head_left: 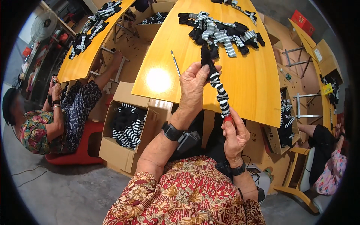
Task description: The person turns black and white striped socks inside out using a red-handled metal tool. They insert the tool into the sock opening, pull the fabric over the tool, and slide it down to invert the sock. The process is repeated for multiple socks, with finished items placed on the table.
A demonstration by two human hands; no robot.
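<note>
Striped sock (219, 90): black-and-white knit, stretched taut in the air above the near edge of the table (258, 93). Judged light, soft and stretchy, not fragile, apt to go limp once slack. Left hand (193, 88) is clenched on its dark upper end; right hand (234, 133) pinches the lower end, where a red tip shows. Best held at both ends, as now. Cardboard box (125, 131) of like socks stands left of the table; sock pile (221, 32) lies toward the far edge.
</note>
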